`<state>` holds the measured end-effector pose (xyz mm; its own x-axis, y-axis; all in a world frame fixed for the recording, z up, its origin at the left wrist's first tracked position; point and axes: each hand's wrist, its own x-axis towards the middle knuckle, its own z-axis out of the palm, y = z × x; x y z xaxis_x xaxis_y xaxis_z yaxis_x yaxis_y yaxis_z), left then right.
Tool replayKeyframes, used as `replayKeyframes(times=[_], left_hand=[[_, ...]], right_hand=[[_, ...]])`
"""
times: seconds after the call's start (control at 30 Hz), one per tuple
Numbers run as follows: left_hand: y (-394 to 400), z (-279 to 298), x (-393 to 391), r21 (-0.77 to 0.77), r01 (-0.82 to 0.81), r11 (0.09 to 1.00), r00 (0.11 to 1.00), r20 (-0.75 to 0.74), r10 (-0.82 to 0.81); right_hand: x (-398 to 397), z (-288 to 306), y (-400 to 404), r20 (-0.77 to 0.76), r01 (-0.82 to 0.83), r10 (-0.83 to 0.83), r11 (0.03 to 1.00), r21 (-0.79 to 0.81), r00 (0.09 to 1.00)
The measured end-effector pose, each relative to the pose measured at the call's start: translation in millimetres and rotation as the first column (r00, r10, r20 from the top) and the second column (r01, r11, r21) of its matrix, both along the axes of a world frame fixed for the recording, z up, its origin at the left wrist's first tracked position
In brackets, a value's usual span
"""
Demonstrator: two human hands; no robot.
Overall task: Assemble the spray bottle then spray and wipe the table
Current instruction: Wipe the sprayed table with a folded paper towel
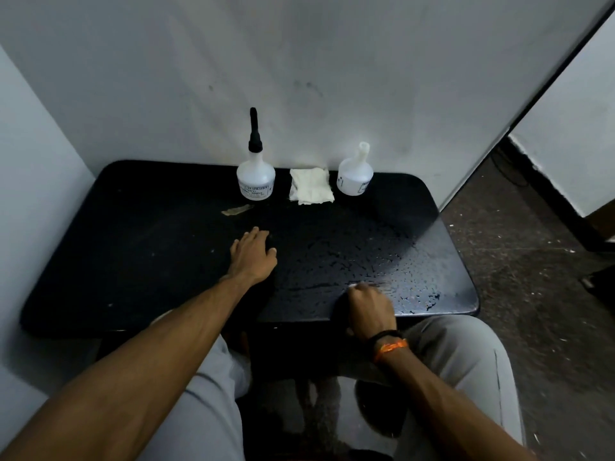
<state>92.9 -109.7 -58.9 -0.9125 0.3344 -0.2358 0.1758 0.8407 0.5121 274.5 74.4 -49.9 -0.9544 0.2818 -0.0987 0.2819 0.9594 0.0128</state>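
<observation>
Black bench (139,261) is beaded with droplets on the right, so spraying looks done. Capped spray bottle (255,176) stands at the back beside the folded white cloth (311,186); wiping's left. Left hand (254,256) lies flat, holding nothing. Right hand (371,309) is curled at the near edge, can't tell around what.

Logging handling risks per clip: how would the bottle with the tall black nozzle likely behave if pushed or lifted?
The bottle with the black nozzle has a wide squat base, so it should probably slide rather than tip. Pushed high on the nozzle, it might topple. The droplets on the table could make it slide easily.
</observation>
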Motion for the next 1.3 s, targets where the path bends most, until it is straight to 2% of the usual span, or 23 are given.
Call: replayKeyframes(times=[0.13, 0.2, 0.27, 0.33, 0.43, 0.5, 0.63, 0.77, 0.9, 0.97, 1.17, 1.3], left_hand=[[7.6, 2.9, 4.4, 0.057, -0.009, 0.998, 1.0, 0.005, 0.008], [11.4, 3.9, 7.4, 0.088, -0.013, 0.996, 1.0, 0.009, 0.013], [15.1, 5.1, 10.3, 0.12, -0.018, 0.993, 1.0, 0.012, 0.017], [17.8, 6.8, 11.8, 0.144, -0.03, 0.989, 1.0, 0.009, 0.029], [20.1, 10.1, 10.6, 0.156, -0.029, 0.987, 0.999, -0.011, 0.031], [21.4, 12.0, 9.3, 0.162, -0.016, 0.987, 1.0, -0.007, 0.017], [27.0, 14.1, 11.0, 0.178, 0.043, 0.983, 0.999, 0.0, -0.044], [33.1, 13.9, 15.8, 0.171, 0.126, 0.977, 0.992, 0.004, -0.129], [35.3, 11.9, 20.5, 0.136, 0.178, 0.975, 0.984, -0.02, -0.177], [36.0, 10.8, 23.5, 0.096, 0.203, 0.975, 0.979, -0.038, -0.2], [44.6, 16.6, 35.6, 0.046, 0.245, 0.969, 0.967, -0.081, -0.24], [57.5, 26.7, 40.6, 0.022, 0.27, 0.963, 0.961, -0.065, -0.268]], right_hand=[[-21.0, -3.3, -50.1, -0.025, -0.266, 0.265, 0.954, -0.137, 0.964], [-37.0, -3.3, -65.5, -0.054, -0.276, 0.273, 0.915, -0.293, 0.961], [-50.8, -1.1, -68.8, -0.092, -0.131, 0.096, 0.828, -0.545, 0.991], [-62.1, 1.9, -58.6, -0.07, 0.018, -0.114, 0.636, -0.771, 0.991], [-71.1, 3.7, -29.5, 0.072, 0.187, -0.297, 0.382, -0.905, 0.952], [-70.5, 4.8, -9.1, 0.13, 0.239, -0.329, 0.316, -0.918, 0.935], [-67.4, 12.2, 25.8, 0.133, 0.242, -0.324, 0.324, -0.915, 0.937], [-64.7, 17.4, 45.0, 0.112, 0.199, -0.301, 0.276, -0.94, 0.947], [-68.7, 11.8, 43.7, 0.047, 0.182, -0.354, 0.359, -0.915, 0.934], [-73.2, 10.4, 40.3, 0.066, 0.208, -0.351, 0.383, -0.9, 0.934], [-76.9, 22.6, 37.7, 0.141, 0.274, -0.315, 0.43, -0.86, 0.938], [-68.7, 34.5, 52.5, 0.117, 0.314, -0.42, 0.437, -0.843, 0.9]])
